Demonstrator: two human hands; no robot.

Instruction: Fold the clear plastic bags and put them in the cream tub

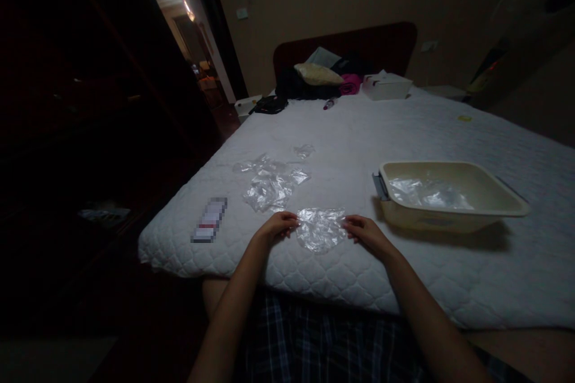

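Plaid garment (309, 344), below quilted pad's (341, 161) near edge. Left hand (279, 225) and right hand (363, 231) pinching opposite sides of clear plastic bag (320, 231) over pad, left of tub (438, 220). Judged risk: bag (thin, visibly creased) could tear if pulled unevenly.

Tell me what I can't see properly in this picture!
All in the head view:
Pixelated thing: details hidden by blocks.
Tub floor: partly covered by clear plastic inside.
Bed: cut off by the right edge.
Yellow thing: too small to name.
Held plastic: too shiny and small to tell whether it's a bag.
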